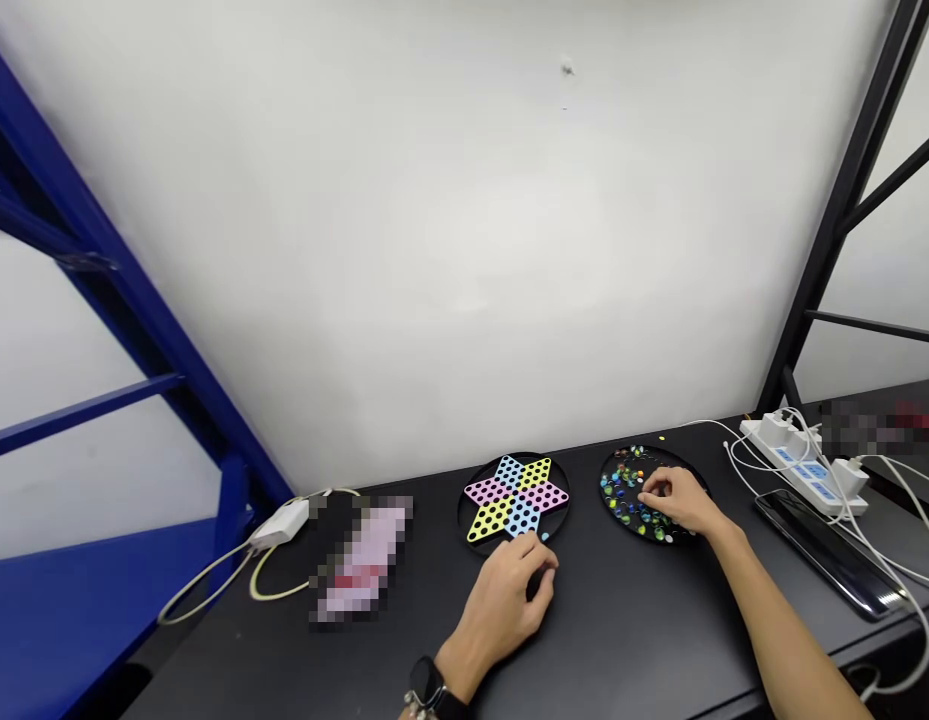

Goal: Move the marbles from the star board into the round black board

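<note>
A black round board (464, 520) printed with a six-pointed star in pink, yellow and blue, with black holes, lies on the black table (629, 640). My left hand (501, 600) rests at the board's near edge, fingers curled beside a small light blue marble (545, 537). Whether it holds anything is hidden. To the right is a round black tray (621, 465) heaped with several glass marbles (621, 500) of mixed colours. My right hand (678, 500) is over that tray, fingertips down among the marbles. A yellow marble (662, 438) lies just beyond the tray.
A white power strip (801, 460) with plugs and tangled white cables sits at the right, beside a dark phone (828, 552). A pixelated pink object (359, 558) and a white charger (280, 524) lie at the left. A blue metal frame (96, 300) stands at the far left.
</note>
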Motion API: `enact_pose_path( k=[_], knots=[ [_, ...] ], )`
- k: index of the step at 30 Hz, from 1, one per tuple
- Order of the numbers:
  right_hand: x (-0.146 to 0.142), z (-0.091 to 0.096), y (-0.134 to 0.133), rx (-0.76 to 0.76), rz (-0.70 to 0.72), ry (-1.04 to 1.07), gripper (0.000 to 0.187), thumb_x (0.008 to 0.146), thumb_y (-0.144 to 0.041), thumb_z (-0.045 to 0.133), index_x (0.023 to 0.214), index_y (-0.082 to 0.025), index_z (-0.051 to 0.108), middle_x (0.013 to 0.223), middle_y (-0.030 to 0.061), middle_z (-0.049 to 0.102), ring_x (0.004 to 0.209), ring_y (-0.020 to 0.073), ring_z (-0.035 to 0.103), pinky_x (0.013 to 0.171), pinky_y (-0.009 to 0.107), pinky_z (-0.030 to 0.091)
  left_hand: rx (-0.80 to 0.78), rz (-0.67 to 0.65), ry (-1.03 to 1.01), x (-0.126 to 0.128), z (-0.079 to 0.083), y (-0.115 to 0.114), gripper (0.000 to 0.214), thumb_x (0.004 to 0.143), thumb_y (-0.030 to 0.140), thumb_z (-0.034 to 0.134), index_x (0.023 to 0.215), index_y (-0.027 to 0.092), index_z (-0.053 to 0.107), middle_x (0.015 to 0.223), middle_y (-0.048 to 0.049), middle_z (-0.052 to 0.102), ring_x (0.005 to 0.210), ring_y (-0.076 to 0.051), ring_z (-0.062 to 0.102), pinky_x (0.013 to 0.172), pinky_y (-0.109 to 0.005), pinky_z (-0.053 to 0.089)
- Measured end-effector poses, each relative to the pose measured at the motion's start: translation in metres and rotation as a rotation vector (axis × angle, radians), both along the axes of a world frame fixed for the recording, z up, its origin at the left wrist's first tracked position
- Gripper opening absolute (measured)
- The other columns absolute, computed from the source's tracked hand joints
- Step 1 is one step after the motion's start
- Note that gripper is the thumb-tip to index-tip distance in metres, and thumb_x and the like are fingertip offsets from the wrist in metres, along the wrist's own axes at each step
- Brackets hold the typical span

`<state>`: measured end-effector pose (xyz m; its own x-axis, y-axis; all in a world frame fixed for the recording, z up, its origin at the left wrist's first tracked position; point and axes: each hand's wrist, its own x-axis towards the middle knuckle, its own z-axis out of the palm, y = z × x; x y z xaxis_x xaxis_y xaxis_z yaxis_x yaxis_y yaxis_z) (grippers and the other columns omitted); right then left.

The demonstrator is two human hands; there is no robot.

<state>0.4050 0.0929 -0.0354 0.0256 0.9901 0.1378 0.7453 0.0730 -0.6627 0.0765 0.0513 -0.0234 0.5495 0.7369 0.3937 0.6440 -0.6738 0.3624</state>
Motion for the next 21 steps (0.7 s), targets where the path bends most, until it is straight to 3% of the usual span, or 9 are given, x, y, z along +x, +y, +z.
enact_pose_path(
  k=[4,10,15,18,21],
  knots=[
    [-0.011,-0.001,-0.001,-0.04,0.037,-0.065,0.022,0.071,-0.04,0.07,0.079,-0.02,0.073,0.074,0.0021,0.067,0.068,0.0167,0.056,0.064,0.027,0.039,-0.019,-0.005,-0.006,0.0,0.0,0.0,0.016,0.086,0.018,0.047,0.086,0.023,0.062,0.084,-0.0028,0.064,0.076,-0.017,0.06,0.071,-0.029,0.048],
    [-0.02,-0.01,0.001,-0.032,0.084,-0.121,0.031,0.077,-0.037,0.064,0.103,-0.024,0.073,0.086,0.0019,0.067,0.079,0.0187,0.059,0.071,0.029,0.042,-0.024,-0.005,-0.004,0.0,0.001,0.0,0.016,0.087,0.017,0.046,0.085,0.023,0.061,0.084,-0.0024,0.064,0.077,-0.017,0.061,0.072,-0.03,0.048],
    [-0.023,-0.013,0.002,0.021,0.129,-0.072,0.023,0.082,-0.036,0.058,0.091,-0.022,0.075,0.08,0.0025,0.064,0.075,0.018,0.058,0.072,0.03,0.043,-0.023,-0.006,-0.014,0.0,-0.001,0.0,0.015,0.086,0.017,0.047,0.086,0.023,0.061,0.084,-0.0024,0.064,0.077,-0.017,0.061,0.072,-0.03,0.048],
    [-0.025,-0.009,0.005,0.078,0.061,0.133,0.027,0.079,-0.041,0.059,0.087,-0.019,0.073,0.072,0.0021,0.062,0.066,0.0165,0.054,0.066,0.03,0.043,-0.03,0.0,-0.013,0.0,0.0,0.0,0.015,0.086,0.017,0.047,0.085,0.023,0.061,0.084,-0.0025,0.064,0.077,-0.017,0.06,0.073,-0.03,0.047],
    [-0.024,0.0,0.008,0.129,-0.103,0.591,0.035,0.076,-0.05,0.062,0.092,-0.018,0.069,0.071,0.0017,0.06,0.061,0.0154,0.052,0.055,0.027,0.04,-0.029,0.008,-0.01,0.0,0.001,0.0,0.015,0.086,0.017,0.048,0.085,0.023,0.061,0.084,-0.0025,0.064,0.077,-0.017,0.06,0.072,-0.03,0.047]
  ],
)
